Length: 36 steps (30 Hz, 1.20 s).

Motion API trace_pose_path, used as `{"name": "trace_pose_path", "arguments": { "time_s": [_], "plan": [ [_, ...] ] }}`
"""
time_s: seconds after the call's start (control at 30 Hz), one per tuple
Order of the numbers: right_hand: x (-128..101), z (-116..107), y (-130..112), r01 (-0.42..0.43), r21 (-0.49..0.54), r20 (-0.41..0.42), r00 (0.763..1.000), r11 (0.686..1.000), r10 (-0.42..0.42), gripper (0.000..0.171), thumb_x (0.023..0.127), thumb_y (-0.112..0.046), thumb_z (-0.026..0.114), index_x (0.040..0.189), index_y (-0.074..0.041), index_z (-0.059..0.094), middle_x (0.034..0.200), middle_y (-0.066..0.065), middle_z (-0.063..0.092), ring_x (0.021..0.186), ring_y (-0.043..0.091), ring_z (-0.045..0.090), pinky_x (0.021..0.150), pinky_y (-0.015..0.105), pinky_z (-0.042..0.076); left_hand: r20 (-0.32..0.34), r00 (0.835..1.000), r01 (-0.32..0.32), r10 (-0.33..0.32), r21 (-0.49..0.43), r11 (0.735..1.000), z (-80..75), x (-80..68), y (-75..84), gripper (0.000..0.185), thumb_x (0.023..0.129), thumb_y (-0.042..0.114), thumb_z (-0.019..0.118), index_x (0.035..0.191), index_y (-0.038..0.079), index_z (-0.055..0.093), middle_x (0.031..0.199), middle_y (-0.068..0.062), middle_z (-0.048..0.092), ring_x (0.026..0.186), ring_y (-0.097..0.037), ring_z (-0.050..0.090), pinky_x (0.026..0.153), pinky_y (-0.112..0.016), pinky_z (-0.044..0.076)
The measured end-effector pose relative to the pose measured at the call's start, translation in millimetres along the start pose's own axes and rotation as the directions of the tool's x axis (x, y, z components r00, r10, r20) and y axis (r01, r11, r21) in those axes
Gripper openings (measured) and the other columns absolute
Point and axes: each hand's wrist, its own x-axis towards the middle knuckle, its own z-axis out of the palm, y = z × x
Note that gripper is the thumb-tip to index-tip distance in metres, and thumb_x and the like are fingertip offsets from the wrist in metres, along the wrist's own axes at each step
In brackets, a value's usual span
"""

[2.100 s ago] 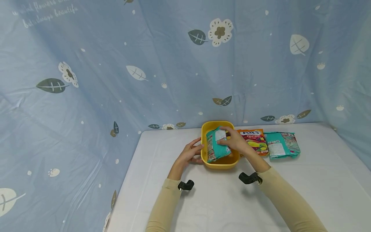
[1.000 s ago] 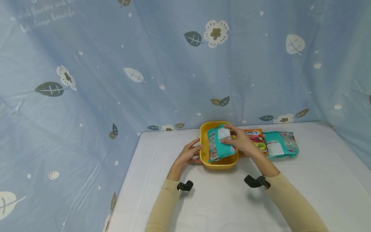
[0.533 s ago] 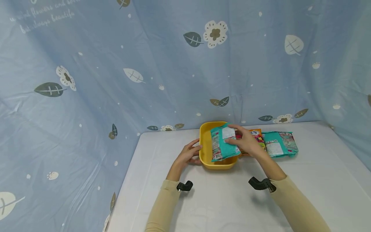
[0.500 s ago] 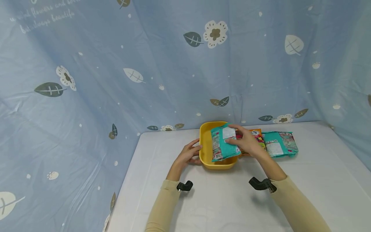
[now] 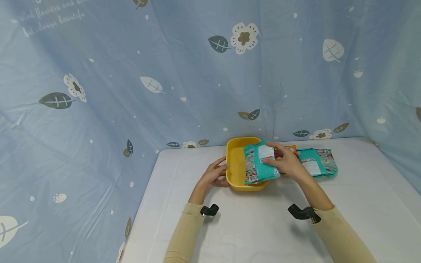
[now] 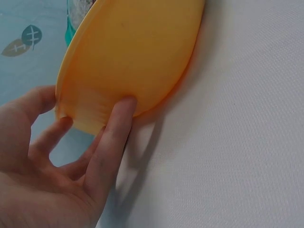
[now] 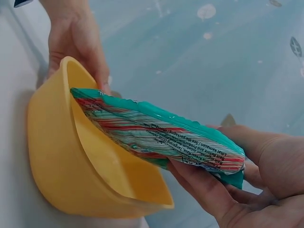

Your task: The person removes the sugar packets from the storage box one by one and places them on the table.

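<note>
My right hand (image 5: 288,160) holds a teal candy bag (image 5: 258,166) between thumb and fingers, tilted over the right side of a yellow plastic bin (image 5: 235,164). In the right wrist view the bag (image 7: 152,129) is seen edge-on, its far end over the bin's opening and its near end in the fingers. My left hand (image 5: 213,174) rests against the bin's left outer wall. The left wrist view shows its spread fingertips touching the wall (image 6: 137,52), one of them at the rim.
To the right lies another teal bag (image 5: 317,162) on the white table (image 5: 250,226). Beside it an orange Fox's candy bag (image 5: 291,148) is mostly hidden behind the right hand. A blue patterned curtain (image 5: 197,73) rises behind and along the left.
My right hand has lifted the teal candy bag from inside the bin and moved it rightward, over the right rim. The left hand stays at the bin's left wall.
</note>
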Motion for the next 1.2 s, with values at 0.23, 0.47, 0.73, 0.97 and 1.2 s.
{"name": "trace_pose_path", "arguments": {
  "time_s": [0.23,0.47,0.73,0.97,1.2],
  "plan": [
    [-9.1,-4.3,0.9,0.018,0.026,-0.002,1.000,0.999,-0.018,0.075,0.089,-0.040,0.071,0.153,-0.022,0.035,0.146,0.019,0.045,0.130,0.041,0.048,0.086,0.041,0.061,0.000,1.000,0.006,-0.006,-0.006,1.000,0.1,-0.7,-0.2,0.052,0.093,0.036,0.068,0.141,0.039,0.050,0.130,-0.014,0.058,0.106,-0.027,0.069,0.073,-0.045,0.063],
    [-19.2,-7.3,2.2,0.013,0.075,-0.018,1.000,0.997,-0.011,0.075,0.089,-0.040,0.071,0.153,-0.023,0.035,0.149,0.019,0.041,0.125,0.040,0.051,0.075,0.028,0.062,0.000,1.000,0.008,-0.008,0.008,1.000,-0.5,0.1,-0.6,0.053,0.093,0.035,0.068,0.142,0.038,0.050,0.131,-0.015,0.058,0.105,-0.026,0.069,0.076,-0.047,0.063],
    [-31.4,-13.1,5.4,0.025,0.058,-0.042,0.999,0.998,-0.022,0.076,0.090,-0.040,0.070,0.154,-0.021,0.033,0.155,0.020,0.033,0.134,0.045,0.040,0.092,0.048,0.057,-0.008,1.000,0.003,-0.002,0.019,1.000,-0.8,0.9,-1.0,0.053,0.093,0.037,0.067,0.142,0.039,0.049,0.129,-0.013,0.060,0.101,-0.023,0.070,0.072,-0.045,0.063],
    [-38.6,-17.6,15.0,0.021,0.095,-0.037,0.999,0.995,-0.018,0.076,0.090,-0.038,0.070,0.154,-0.022,0.032,0.157,0.018,0.030,0.140,0.046,0.032,0.092,0.049,0.056,-0.007,1.000,0.013,-0.013,0.008,1.000,-2.3,3.0,-2.1,0.054,0.092,0.037,0.068,0.142,0.039,0.049,0.129,-0.011,0.060,0.101,-0.023,0.070,0.071,-0.043,0.064],
    [-45.1,-19.5,20.6,0.015,0.116,-0.036,0.999,0.993,-0.011,0.076,0.091,-0.036,0.070,0.155,-0.022,0.030,0.156,0.021,0.031,0.140,0.045,0.032,0.082,0.036,0.059,-0.007,1.000,0.012,-0.012,0.011,1.000,-1.0,2.2,-2.5,0.055,0.092,0.037,0.068,0.143,0.039,0.048,0.130,-0.012,0.060,0.102,-0.024,0.070,0.071,-0.045,0.063]
  ]
}}
